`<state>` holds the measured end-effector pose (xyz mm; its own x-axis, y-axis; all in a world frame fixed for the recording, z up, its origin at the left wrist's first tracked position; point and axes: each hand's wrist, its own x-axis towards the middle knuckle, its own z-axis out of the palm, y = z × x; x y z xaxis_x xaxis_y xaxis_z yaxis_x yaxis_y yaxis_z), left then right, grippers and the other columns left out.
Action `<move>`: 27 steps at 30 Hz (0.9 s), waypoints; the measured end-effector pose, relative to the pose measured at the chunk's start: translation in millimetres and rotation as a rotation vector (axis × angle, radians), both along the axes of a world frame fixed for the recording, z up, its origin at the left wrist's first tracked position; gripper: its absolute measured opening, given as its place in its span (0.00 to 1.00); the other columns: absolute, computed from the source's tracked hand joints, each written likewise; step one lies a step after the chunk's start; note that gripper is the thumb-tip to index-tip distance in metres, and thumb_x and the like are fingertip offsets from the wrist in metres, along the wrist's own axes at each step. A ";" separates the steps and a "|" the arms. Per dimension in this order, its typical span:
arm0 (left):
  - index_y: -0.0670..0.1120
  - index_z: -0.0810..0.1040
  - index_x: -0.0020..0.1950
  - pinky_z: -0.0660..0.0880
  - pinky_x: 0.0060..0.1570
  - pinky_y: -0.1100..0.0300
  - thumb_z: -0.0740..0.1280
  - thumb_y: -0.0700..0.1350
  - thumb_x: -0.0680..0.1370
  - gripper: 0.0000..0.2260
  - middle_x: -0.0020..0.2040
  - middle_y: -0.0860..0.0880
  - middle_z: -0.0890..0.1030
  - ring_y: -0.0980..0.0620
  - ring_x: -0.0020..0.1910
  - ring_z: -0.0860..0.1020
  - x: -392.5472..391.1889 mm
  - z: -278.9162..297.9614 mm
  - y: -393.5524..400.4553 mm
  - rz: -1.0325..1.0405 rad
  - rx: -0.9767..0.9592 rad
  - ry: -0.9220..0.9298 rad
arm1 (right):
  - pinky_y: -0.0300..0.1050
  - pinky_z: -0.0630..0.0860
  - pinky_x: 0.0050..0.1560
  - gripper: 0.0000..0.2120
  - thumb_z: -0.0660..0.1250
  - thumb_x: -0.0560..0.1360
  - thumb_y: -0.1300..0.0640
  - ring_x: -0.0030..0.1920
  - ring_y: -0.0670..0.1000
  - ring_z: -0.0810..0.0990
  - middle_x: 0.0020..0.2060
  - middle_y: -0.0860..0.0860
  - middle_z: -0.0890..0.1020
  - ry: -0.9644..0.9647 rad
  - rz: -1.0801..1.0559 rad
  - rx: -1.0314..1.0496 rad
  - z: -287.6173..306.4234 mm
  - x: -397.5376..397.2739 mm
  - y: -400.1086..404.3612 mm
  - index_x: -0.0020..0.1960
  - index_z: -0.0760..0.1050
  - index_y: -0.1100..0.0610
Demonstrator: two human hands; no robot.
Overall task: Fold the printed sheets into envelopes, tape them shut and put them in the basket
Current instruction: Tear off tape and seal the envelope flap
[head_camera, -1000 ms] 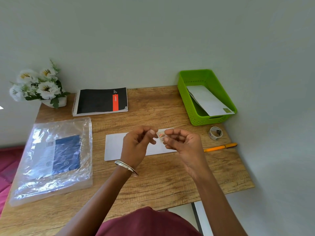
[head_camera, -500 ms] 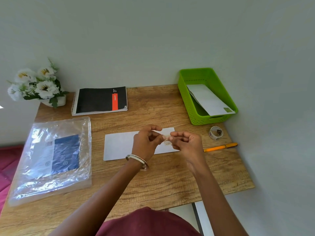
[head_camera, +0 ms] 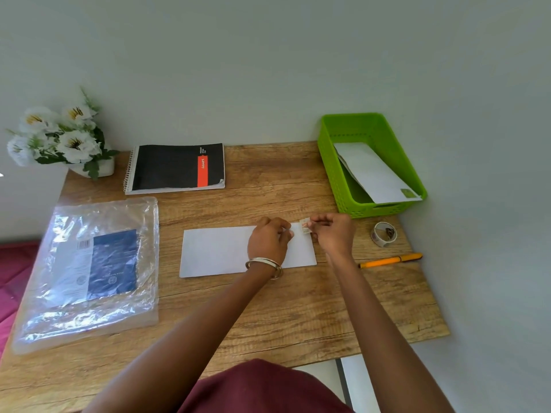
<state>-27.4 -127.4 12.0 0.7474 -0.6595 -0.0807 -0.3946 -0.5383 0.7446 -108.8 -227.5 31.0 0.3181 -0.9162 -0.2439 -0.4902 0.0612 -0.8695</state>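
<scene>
Wooden desk (head_camera: 268, 308) fills most of the head view, grey wall behind it. Crinkled clear plastic bag (head_camera: 86, 272) with a blue printed pack inside lies flat at 9 o'clock, by the desk's left edge. Black spiral notebook (head_camera: 176, 168) with a red stripe sits at 11 o'clock, closed, near the wall. Green basket (head_camera: 331, 171) at 2 o'clock in the desk's far right corner; one white folded envelope in basket (head_camera: 372, 174) leans across it, one end resting on the near rim. White flowers in a small pot (head_camera: 59, 135) at 10 o'clock on the far left corner.

Folded white envelope (head_camera: 217, 251) lies flat at desk centre, long side running left to right. Both hands hover over its right end. Left hand (head_camera: 268, 242), metal bangle (head_camera: 265, 265) on the wrist, fingers curled, fingertips pinching one end of a small piece of tape (head_camera: 304, 227). Right hand (head_camera: 334, 234), fingers curled too, pinches the other end of the same piece. Tape sits just over the envelope's top right corner; cannot tell if it touches the paper.

Orange pen (head_camera: 390, 260) at 3 o'clock, lying flat near the right edge. Tape roll (head_camera: 383, 234) just beyond the pen, between it and the basket, apart from both.
</scene>
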 end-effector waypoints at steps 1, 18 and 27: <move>0.46 0.81 0.51 0.68 0.40 0.64 0.69 0.44 0.74 0.07 0.51 0.49 0.78 0.53 0.44 0.75 0.3 0.4 -2.1 0.037 0.002 0.028 | 0.54 0.82 0.46 0.04 0.75 0.68 0.66 0.40 0.53 0.84 0.37 0.54 0.84 0.003 -0.007 0.009 -1.5 0.0 0.6 0.41 0.82 0.60; 0.51 0.82 0.46 0.70 0.43 0.62 0.72 0.41 0.71 0.08 0.50 0.51 0.76 0.58 0.42 0.72 2.1 0.4 -16.5 0.161 0.057 0.182 | 0.51 0.81 0.45 0.14 0.78 0.64 0.66 0.41 0.54 0.83 0.38 0.55 0.82 0.100 0.016 0.076 0.5 6.5 0.1 0.42 0.75 0.58; 0.52 0.81 0.42 0.75 0.45 0.59 0.74 0.46 0.69 0.05 0.50 0.50 0.78 0.54 0.44 0.77 2.3 1.6 -22.3 0.208 0.067 0.246 | 0.53 0.79 0.50 0.23 0.78 0.64 0.62 0.50 0.57 0.79 0.53 0.58 0.79 0.294 0.018 0.030 2.1 18.1 -3.7 0.55 0.73 0.58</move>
<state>-25.1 -149.8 13.6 0.8183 -0.4815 -0.3138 -0.0834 -0.6398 0.7640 -90.7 -231.2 33.1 0.2456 -0.9021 -0.3548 -0.7219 0.0740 -0.6880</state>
